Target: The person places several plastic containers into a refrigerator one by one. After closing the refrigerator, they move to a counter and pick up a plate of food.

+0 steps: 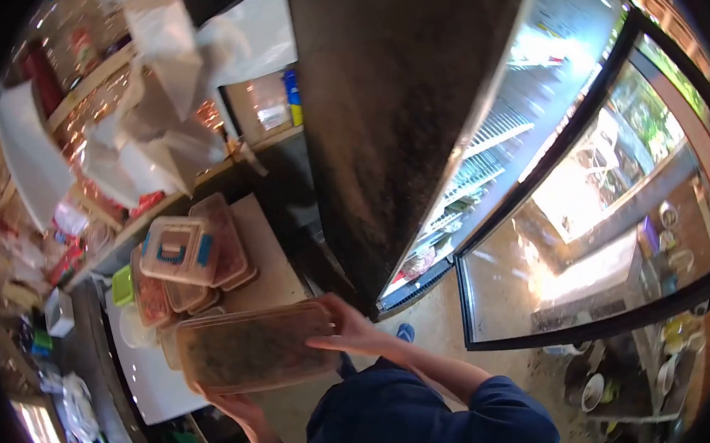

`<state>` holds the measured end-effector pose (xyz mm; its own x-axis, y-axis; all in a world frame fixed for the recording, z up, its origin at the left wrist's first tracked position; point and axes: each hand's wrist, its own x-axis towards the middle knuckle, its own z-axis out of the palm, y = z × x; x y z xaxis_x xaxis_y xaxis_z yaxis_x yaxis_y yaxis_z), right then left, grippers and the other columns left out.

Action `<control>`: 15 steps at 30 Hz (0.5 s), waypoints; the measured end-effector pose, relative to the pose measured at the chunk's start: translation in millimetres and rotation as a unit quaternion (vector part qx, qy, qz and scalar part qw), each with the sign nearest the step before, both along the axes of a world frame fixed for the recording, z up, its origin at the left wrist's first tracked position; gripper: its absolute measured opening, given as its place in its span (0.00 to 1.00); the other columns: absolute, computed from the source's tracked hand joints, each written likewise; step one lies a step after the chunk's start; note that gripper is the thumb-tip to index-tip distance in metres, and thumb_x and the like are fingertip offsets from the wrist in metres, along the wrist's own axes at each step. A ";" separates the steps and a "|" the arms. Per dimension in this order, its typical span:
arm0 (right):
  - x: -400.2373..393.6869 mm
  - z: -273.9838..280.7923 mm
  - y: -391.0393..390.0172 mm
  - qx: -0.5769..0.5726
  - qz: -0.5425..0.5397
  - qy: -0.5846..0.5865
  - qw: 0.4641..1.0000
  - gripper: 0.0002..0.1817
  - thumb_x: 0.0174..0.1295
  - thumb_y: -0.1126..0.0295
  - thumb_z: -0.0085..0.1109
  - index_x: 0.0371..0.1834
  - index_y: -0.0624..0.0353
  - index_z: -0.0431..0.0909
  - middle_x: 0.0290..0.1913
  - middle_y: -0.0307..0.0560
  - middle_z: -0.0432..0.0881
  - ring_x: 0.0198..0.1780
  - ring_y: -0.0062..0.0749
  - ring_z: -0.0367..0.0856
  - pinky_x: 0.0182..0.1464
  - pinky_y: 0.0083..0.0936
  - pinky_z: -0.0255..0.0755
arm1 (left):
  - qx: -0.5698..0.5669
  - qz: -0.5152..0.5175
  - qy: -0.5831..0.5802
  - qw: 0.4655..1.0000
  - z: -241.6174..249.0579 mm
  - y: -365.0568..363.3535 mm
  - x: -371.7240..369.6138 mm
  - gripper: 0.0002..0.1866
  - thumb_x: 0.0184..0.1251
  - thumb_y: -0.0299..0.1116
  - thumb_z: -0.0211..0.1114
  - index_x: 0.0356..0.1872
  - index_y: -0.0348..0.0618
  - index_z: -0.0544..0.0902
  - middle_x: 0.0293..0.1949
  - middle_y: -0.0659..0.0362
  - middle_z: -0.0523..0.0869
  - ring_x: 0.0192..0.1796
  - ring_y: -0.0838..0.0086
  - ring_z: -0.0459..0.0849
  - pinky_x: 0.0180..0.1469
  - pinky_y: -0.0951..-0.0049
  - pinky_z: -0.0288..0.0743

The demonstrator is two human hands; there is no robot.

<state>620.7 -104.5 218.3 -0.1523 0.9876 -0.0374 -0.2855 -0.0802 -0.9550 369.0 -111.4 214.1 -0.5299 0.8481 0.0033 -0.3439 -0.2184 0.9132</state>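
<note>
A long clear plastic container (255, 348) with dark green contents is held level in front of my body. My right hand (347, 328) grips its right end, thumb on top. At its near left corner, my left hand (231, 404) holds it from below, with most of the fingers hidden. Just beyond it, stacked containers stand on a white table (267, 248), among them one with a clear lid and blue clips (180, 249). A green-lidded tub (123, 285) and a round clear tub (135, 326) are at the left of the stack.
A tall fridge (386, 125) stands ahead with its glass door (594, 213) open to the right, showing wire shelves (480, 168). Plastic bags (160, 117) hang at the upper left. A rack with bowls (592, 392) is at the lower right.
</note>
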 end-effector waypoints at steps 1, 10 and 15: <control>26.6 -0.4 -12.7 -0.004 -0.018 -0.018 1.000 0.41 0.56 0.60 0.77 0.68 0.60 0.63 0.64 0.47 0.71 0.66 0.33 0.72 0.65 0.33 0.72 | -0.015 -0.056 -0.010 0.998 3.9 -2.3 15.8 0.34 0.79 0.58 0.43 0.74 0.43 0.61 0.70 0.52 0.68 0.71 0.61 0.68 0.72 0.59 0.60; 249.9 26.0 -172.5 0.024 -0.235 -0.056 0.970 0.35 0.63 0.52 0.63 0.65 0.68 0.74 0.55 0.49 0.82 0.55 0.30 0.79 0.58 0.28 0.72 | -0.022 -0.477 0.022 0.878 -29.4 2.7 183.7 0.34 0.71 0.43 0.62 0.72 0.42 0.61 0.63 0.57 0.72 0.67 0.69 0.69 0.70 0.64 0.60; 305.6 23.1 -209.0 -0.009 -0.442 0.041 0.896 0.33 0.70 0.51 0.52 0.61 0.75 0.75 0.48 0.52 0.85 0.46 0.28 0.82 0.49 0.24 0.75 | -0.033 -0.612 0.043 0.789 52.8 2.3 342.8 0.48 0.66 0.42 0.68 0.78 0.41 0.46 0.72 0.52 0.62 0.73 0.64 0.62 0.73 0.60 0.57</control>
<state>926.3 -313.5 241.4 0.6867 0.7226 -0.0793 -0.3140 0.1964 -0.9289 711.7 -109.1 266.8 0.6858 0.7243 -0.0703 -0.1965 0.2773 0.9405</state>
